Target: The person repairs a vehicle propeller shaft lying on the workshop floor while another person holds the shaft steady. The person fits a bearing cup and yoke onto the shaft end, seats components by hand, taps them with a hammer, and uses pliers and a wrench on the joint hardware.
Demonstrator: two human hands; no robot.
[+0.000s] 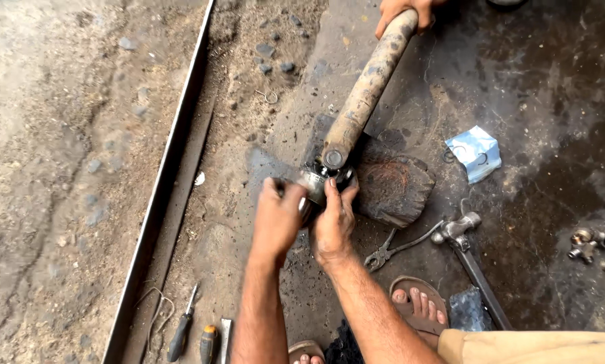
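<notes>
My left hand and right hand both grip the universal joint at the drive shaft end, mid-fitting; steady alignment comes next.

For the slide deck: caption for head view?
Both hands work a shaft end on a block; another person's hand steadies it.

floor: dark, oily | centre: stone block | right: pliers, hammer, blue packet | near left: screwdrivers
</notes>
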